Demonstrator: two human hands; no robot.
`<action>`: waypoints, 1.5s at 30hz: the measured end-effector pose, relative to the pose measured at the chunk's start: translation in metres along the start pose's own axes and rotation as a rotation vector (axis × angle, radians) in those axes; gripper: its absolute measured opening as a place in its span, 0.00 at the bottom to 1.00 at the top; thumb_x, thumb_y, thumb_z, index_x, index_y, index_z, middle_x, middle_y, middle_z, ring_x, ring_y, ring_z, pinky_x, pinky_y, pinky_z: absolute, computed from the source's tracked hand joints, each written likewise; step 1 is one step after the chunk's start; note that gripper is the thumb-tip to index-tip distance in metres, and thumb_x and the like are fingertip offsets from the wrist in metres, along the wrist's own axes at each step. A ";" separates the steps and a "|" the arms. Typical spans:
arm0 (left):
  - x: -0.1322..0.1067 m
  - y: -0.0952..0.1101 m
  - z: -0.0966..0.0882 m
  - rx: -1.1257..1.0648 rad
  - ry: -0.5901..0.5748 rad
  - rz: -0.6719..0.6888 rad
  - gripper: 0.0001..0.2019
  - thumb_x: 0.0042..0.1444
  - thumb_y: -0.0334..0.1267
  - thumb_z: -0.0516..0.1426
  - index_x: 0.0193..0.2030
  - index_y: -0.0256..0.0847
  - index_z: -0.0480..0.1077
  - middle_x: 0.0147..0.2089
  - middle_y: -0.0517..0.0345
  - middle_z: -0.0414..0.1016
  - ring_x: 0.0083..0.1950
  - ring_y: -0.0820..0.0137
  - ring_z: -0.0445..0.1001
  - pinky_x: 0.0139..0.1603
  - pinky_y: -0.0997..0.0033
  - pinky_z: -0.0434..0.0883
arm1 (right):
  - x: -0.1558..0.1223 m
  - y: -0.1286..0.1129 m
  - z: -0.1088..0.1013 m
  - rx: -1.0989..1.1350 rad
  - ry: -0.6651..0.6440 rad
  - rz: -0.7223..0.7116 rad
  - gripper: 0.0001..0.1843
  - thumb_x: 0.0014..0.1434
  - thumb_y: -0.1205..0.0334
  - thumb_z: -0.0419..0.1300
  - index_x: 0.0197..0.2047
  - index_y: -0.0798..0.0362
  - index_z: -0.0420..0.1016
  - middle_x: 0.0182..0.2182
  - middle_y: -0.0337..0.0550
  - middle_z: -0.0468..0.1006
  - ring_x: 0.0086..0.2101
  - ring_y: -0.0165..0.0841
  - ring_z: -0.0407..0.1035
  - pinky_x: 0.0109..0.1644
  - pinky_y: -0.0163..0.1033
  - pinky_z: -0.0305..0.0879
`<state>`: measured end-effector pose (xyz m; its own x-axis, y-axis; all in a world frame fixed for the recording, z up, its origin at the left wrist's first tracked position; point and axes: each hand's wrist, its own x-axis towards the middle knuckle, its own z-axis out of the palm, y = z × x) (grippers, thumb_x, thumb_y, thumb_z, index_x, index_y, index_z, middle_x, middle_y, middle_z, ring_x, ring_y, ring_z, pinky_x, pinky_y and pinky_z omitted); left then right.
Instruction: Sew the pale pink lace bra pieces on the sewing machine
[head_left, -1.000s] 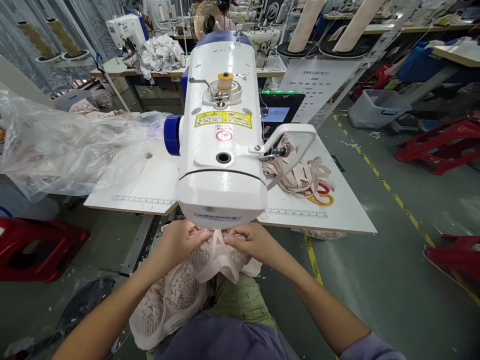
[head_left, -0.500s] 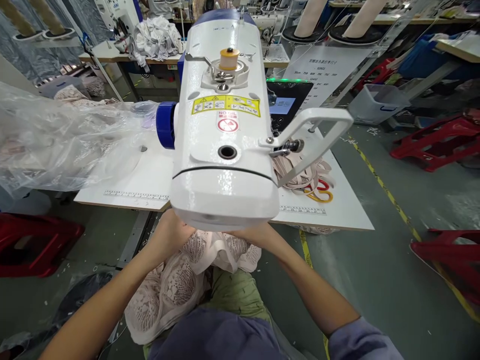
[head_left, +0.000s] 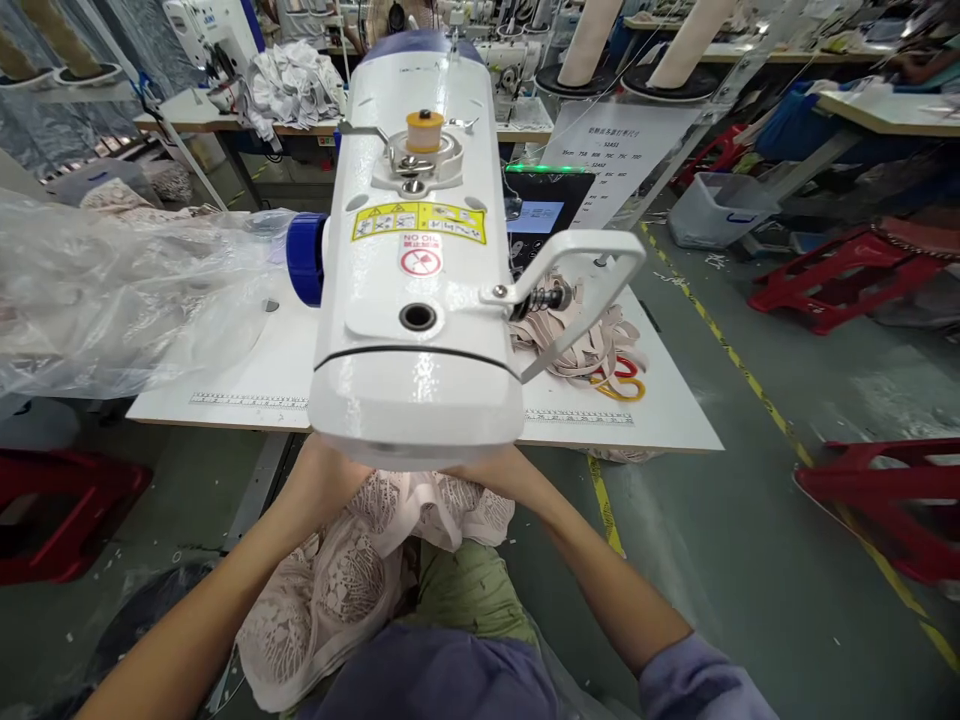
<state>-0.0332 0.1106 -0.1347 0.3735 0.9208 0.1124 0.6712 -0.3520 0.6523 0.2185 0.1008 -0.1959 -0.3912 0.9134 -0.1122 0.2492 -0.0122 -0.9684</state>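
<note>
A white sewing machine [head_left: 416,290] fills the middle of the view. Both my hands reach under its front end. Only the back of my left hand [head_left: 326,478] shows, and its fingers are hidden by the machine head. My right hand [head_left: 491,470] is likewise tucked beneath the head, fingers out of sight. Pale pink lace fabric [head_left: 352,570] hangs from under the machine between my hands and spills over my lap.
A crumpled clear plastic bag [head_left: 112,290] lies on the white table [head_left: 247,370] at the left. Beige elastic straps [head_left: 581,345] and scissors [head_left: 622,385] lie right of the machine. Red plastic stools [head_left: 877,500] stand on the floor at both sides. Other sewing stations stand behind.
My hands moved forward under the machine head with the lace, so the fingers visible a second ago are now hidden. The view shifted slightly.
</note>
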 end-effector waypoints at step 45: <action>-0.067 0.054 0.024 0.015 -0.318 0.010 0.14 0.57 0.46 0.61 0.26 0.41 0.66 0.24 0.63 0.65 0.28 0.70 0.65 0.29 0.70 0.58 | -0.067 -0.058 0.039 0.169 -0.116 -0.066 0.10 0.62 0.58 0.63 0.39 0.52 0.85 0.32 0.42 0.83 0.33 0.34 0.75 0.36 0.33 0.65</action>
<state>-0.0069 0.0260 -0.1253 0.5603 0.8192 -0.1226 0.6746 -0.3655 0.6414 0.1957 0.0241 -0.1406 -0.5037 0.8616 -0.0623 0.0710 -0.0306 -0.9970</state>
